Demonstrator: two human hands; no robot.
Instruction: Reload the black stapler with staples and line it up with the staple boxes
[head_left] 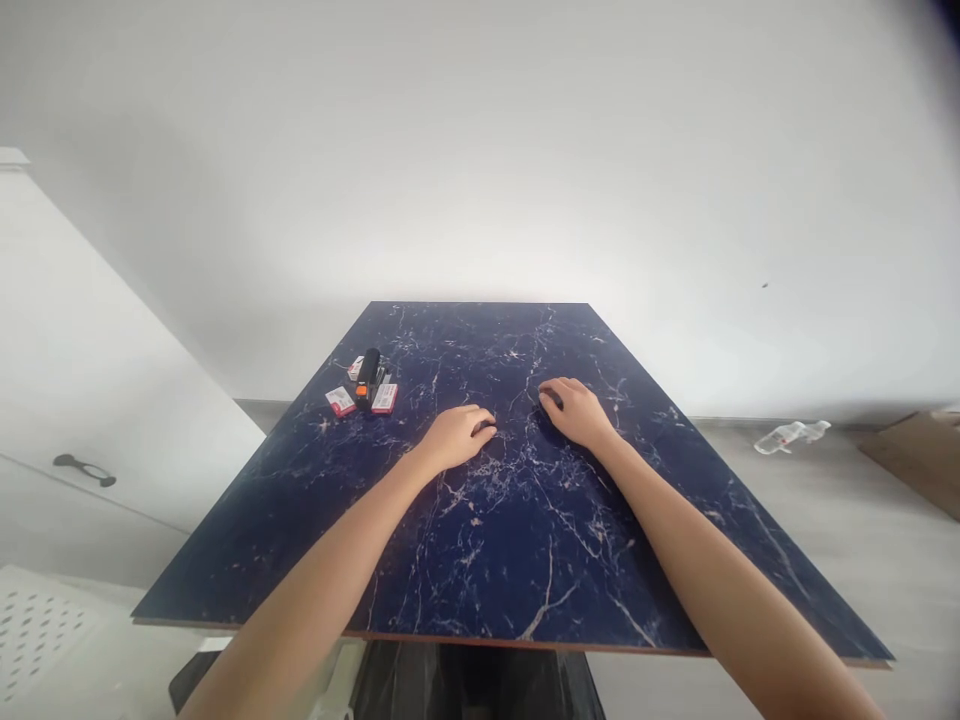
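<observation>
My left hand (456, 437) rests on the dark blue marbled tabletop (480, 580), fingers loosely curved and a gap between thumb and forefinger. Opposite it, my right hand (576, 411) lies on the same surface in a similar relaxed curl, its thumb apart from the fingers. Neither hand holds anything. To the left of my left hand is a black stapler (369, 371) with an orange part at its near end. Around it lie small red-and-white boxes: one at the right (385, 399), one at the left (340, 401) and one behind (355, 368), partly hidden.
A white cabinet (97, 350) with a dark handle stands at the left. The table's far edge is by a pale wall (480, 150). On the floor at the right lie a clear plastic bottle (791, 436) and a cardboard piece (919, 460). Black plastic (480, 685) shows below the near edge.
</observation>
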